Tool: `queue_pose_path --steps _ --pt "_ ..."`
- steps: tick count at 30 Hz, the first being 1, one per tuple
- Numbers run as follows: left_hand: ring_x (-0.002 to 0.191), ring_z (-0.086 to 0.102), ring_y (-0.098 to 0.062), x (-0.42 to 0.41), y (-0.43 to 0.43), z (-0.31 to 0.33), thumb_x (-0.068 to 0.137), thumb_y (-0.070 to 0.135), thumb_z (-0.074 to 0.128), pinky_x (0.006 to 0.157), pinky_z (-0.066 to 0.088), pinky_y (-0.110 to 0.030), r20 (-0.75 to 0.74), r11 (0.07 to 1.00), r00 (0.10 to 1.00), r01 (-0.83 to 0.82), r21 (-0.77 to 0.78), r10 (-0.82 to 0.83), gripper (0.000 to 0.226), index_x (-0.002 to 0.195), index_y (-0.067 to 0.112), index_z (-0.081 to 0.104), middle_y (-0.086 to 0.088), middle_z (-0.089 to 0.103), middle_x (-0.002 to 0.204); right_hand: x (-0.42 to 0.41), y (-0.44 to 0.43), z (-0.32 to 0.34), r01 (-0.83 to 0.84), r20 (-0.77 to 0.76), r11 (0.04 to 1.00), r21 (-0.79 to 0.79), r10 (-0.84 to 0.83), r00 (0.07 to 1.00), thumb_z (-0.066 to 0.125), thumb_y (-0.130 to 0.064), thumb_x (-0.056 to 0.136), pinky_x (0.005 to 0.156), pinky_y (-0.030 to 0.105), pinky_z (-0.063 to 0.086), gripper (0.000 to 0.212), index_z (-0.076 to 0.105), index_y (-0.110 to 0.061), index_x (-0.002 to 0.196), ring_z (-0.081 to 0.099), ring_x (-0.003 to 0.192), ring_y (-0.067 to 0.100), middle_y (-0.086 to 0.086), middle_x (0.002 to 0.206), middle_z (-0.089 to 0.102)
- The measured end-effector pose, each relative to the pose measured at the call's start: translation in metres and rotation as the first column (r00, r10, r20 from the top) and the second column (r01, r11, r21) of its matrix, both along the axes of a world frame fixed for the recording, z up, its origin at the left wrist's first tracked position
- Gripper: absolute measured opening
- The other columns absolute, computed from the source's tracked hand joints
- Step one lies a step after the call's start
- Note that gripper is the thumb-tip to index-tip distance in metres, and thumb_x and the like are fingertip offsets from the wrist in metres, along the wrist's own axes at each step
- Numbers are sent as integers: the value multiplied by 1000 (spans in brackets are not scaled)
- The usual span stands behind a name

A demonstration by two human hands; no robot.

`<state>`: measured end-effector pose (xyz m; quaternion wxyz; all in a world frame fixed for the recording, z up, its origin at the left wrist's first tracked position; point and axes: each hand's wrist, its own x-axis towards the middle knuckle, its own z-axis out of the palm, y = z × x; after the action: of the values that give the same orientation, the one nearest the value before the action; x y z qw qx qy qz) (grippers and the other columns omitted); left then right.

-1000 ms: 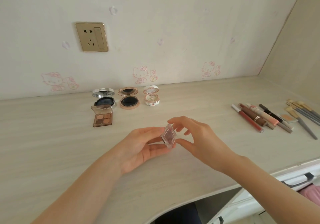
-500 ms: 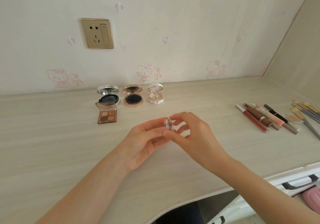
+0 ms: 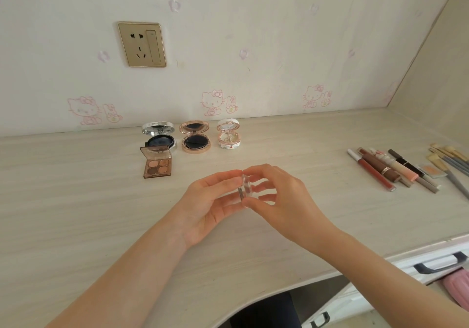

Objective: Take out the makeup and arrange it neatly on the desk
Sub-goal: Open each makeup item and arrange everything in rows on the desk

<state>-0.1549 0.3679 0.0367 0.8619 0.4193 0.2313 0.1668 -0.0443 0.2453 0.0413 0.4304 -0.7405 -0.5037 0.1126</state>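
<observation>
Fingers [image 3: 223, 176] of the left hand [image 3: 208, 203] and of the right hand [image 3: 281, 201] curl round a small clear makeup case [image 3: 244, 191], pinching it edge-on between them over the middle of the desk [image 3: 76, 201]. Toward the desk's back edge three round compacts [image 3: 195, 138] stand open in a row, with an open eyeshadow palette [image 3: 157, 165] just in front of the leftmost. Lip tubes and pencils [image 3: 385, 169] lie side by side near the right edge, brushes [image 3: 454, 163] beside them.
</observation>
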Motion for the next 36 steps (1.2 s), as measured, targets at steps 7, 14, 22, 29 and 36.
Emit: queue_pose_path --steps 7,14,22,29,36 --pt "96 68 -33 0 4 -4 70 3 67 83 57 -44 26 999 999 -23 -36 24 32 102 1 69 -21 69 105 2 3 3 -8 -77 1000 -19 7 997 69 -14 84 81 17 54 39 59 -32 118 60 97 -3 -18 109 62" --pt "86 69 -32 -1 7 -4 79 0 60 71 59 -42 48 997 998 -37 -74 41 26 104 -4 66 -21 68 102 14 2 4 44 -125 999 15 -42 991 59 -6 91 81 14 52 30 65 -22 116 65 92 -4 -14 104 69" --pt "88 69 -25 1 9 -10 85 -5 58 74 59 -43 -10 993 997 -81 89 82 21 104 -4 67 -20 69 101 29 12 10 75 -51 996 54 -72 996 55 -6 93 79 17 52 25 66 -18 111 67 81 -1 -10 91 73" --pt "94 71 -18 -2 11 -16 80 -1 71 84 56 -30 -120 864 971 -124 489 208 25 103 11 71 -6 72 107 34 31 9 28 119 1000 -5 -27 992 63 -14 89 79 11 48 13 70 -18 100 66 86 -2 -8 89 74" --pt "82 68 -3 -3 22 -26 71 -1 77 78 54 -18 -115 414 917 -58 908 382 24 86 18 74 7 67 105 32 55 -6 -9 261 1000 -11 12 965 64 -19 91 80 29 53 12 71 -17 100 69 88 9 -6 91 75"
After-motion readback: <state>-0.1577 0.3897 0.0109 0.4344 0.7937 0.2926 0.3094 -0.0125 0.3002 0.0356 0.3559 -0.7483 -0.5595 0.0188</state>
